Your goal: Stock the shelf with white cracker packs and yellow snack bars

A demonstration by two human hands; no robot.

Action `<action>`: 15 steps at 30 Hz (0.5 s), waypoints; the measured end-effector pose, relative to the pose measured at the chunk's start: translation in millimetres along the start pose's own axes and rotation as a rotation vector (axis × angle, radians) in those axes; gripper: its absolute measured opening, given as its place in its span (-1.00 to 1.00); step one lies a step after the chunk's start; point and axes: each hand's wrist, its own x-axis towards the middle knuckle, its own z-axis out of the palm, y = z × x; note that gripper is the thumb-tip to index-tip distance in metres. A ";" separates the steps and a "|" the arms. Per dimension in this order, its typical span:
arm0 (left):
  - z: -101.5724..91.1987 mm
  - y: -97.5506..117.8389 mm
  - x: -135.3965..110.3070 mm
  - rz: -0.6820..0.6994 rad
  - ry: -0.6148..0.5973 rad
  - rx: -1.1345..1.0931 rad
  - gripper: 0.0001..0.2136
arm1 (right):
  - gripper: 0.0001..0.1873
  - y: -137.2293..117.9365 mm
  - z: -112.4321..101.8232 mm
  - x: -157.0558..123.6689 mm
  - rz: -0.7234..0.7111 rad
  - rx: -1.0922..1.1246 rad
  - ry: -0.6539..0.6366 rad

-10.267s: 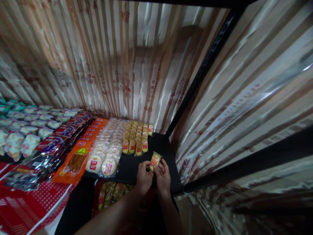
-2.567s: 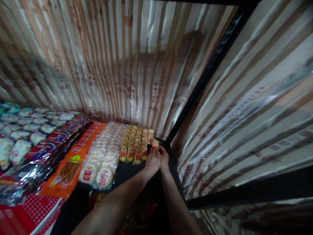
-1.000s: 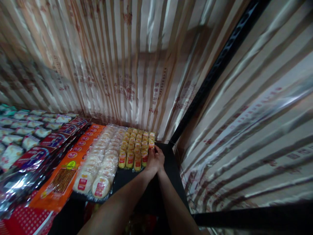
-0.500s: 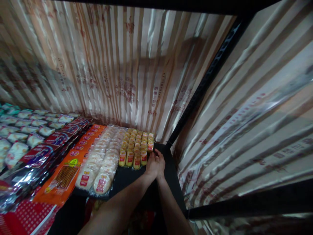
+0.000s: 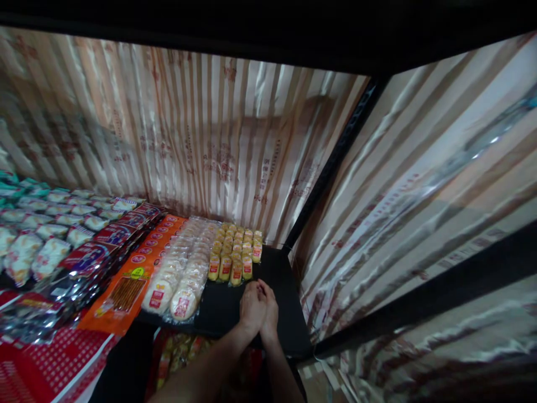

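Observation:
My left hand (image 5: 250,305) and my right hand (image 5: 269,313) are pressed side by side over the black shelf (image 5: 222,310). Their fingers curl in toward each other, and whatever lies between them, if anything, is hidden. Just beyond them stand rows of small yellow wrapped cakes (image 5: 236,270) with red labels, apart from my hands. Left of these lie two rows of round white crackers (image 5: 183,302) in clear wrappers.
An orange bag of stick snacks (image 5: 126,294), dark shiny packets (image 5: 88,260) and white packets (image 5: 52,257) line the left. A red basket (image 5: 62,358) is below them. A black post (image 5: 323,173) rises at the back corner; a black beam (image 5: 419,288) runs along the right.
My hands have drawn back from the right front edge of the yellow cakes toward me and come closer together. The view has shifted slightly, showing more of the upper shelf.

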 end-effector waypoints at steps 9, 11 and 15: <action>-21.6 -48.3 -56.4 0.145 0.027 -0.003 -0.73 | -0.59 1.1 -3.8 -70.1 -0.113 -0.115 -0.060; -25.2 -60.7 -66.2 0.194 0.046 -0.001 -0.75 | -0.60 3.5 -4.5 -88.0 -0.135 -0.128 -0.062; -32.3 -82.6 -84.7 0.237 0.058 -0.004 -0.78 | -0.64 15.0 -1.5 -123.0 -0.219 -0.163 -0.108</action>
